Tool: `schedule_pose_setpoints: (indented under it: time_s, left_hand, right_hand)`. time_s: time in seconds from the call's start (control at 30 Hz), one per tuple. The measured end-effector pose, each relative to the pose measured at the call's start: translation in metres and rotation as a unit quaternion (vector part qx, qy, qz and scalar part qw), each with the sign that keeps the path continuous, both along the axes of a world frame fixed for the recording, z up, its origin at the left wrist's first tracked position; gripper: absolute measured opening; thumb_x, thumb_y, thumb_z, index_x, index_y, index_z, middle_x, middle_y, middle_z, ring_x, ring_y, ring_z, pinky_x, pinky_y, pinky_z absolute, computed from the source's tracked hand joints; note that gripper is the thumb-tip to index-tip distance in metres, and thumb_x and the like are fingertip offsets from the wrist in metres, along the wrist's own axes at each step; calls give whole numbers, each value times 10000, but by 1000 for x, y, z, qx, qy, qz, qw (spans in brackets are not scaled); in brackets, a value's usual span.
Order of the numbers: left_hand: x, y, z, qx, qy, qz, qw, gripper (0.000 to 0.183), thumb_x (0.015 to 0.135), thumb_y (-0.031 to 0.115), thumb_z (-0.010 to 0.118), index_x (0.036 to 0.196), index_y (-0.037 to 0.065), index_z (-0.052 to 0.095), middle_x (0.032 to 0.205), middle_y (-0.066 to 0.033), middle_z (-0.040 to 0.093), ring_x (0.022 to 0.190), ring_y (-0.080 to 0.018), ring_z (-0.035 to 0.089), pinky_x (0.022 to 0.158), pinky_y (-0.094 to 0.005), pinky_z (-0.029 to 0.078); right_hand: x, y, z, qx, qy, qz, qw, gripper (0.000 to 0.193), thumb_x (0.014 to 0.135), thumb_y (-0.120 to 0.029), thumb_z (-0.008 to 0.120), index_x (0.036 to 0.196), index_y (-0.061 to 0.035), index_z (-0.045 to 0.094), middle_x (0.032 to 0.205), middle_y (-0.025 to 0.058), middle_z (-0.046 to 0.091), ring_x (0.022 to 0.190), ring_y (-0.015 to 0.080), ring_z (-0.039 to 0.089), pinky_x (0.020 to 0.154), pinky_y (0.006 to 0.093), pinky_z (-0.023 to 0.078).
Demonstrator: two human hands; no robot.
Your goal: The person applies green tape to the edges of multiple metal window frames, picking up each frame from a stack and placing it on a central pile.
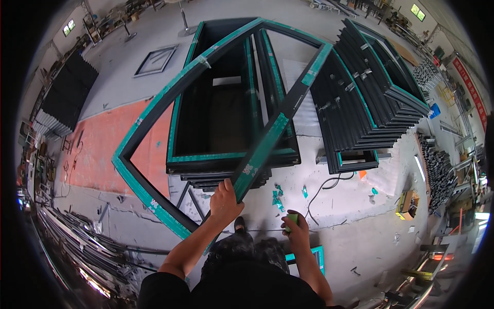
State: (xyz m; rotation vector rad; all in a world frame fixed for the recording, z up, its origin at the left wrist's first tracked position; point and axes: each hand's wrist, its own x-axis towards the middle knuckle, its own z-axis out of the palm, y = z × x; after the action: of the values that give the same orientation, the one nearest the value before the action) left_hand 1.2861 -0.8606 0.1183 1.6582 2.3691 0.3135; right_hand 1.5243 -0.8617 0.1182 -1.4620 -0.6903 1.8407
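Observation:
A large dark window frame (261, 149) with green film on its faces stands tilted in front of me. My left hand (225, 201) is closed around its near bar, close to the lower end. Lower right of that bar, apart from the frame, my right hand (296, 226) is closed on a small bright green object (292, 221); the fingers cover much of it, and its kind does not show. Behind the tilted frame lies a stack of similar dark frames (232, 158), partly hidden by it.
More dark frames (355, 98) lean in a stack to the right. A small frame (157, 61) lies on the floor at the far left, beyond a red floor mat (110, 149). Green film scraps (278, 198), a black cable (314, 203) and an open cardboard box (409, 204) are at right.

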Motion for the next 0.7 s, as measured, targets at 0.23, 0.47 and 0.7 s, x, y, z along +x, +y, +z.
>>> schedule_pose_setpoints:
  time_s: [0.23, 0.47, 0.7]
  left_hand:
    - [-21, -17, 7, -8, -57, -18, 998, 860, 620, 310, 792, 1244, -84, 350, 1047, -196, 516, 949, -335, 560, 793, -395, 494]
    - [-18, -7, 53, 163, -162, -31, 973, 400, 749, 214, 701, 1071, 19, 565, 1017, -149, 579, 946, -338, 561, 803, -399, 455]
    - [29, 14, 65, 135, -295, 52, 945, 201, 761, 97, 684, 935, 13, 630, 894, -135, 604, 865, -303, 598, 739, -376, 477]
  right_hand:
    - [-66, 42, 7, -38, 156, 30, 987, 421, 969, -382, 375, 1199, -49, 495, 973, 102, 586, 807, 172, 555, 639, 295, 453]
    - [-91, 73, 32, -88, 275, 88, 953, 415, 966, -358, 357, 1220, -51, 474, 1062, 121, 568, 912, 224, 545, 736, 354, 455]
    - [-82, 95, 26, -74, 300, 142, 940, 365, 938, -216, 365, 1235, -7, 403, 1147, 154, 530, 1066, 255, 520, 941, 387, 403]
